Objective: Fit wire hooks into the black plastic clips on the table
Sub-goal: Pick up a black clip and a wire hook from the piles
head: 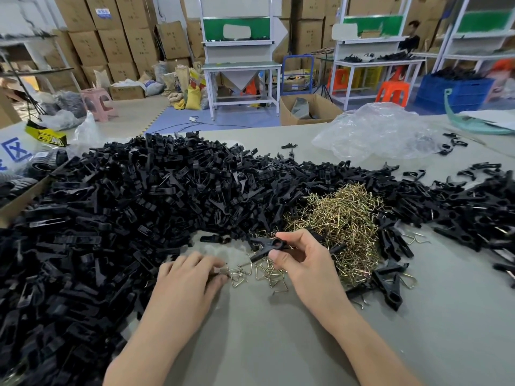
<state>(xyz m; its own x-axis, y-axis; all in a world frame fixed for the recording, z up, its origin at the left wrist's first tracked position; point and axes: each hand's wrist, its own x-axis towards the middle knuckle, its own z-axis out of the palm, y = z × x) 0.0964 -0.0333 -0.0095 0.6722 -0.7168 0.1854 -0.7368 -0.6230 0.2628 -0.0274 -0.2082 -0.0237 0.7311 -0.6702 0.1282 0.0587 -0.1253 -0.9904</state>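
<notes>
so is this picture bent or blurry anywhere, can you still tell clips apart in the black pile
Head view: wide-angle bending tilts the workbench posts; light soft, even; the clip in the right hand and the wire hook the left hand pinches are readable; the clip pile smears dark at far left.

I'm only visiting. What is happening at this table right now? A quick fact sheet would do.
Left hand: pinches a hook lying on the table
Right hand: holds a clip just above the table
Clip pile: black, left of and behind the hands
Hook pile: brassy wire, behind the right hand
Bag: clear plastic, far right
Progress: hook not yet in the held clip
</notes>
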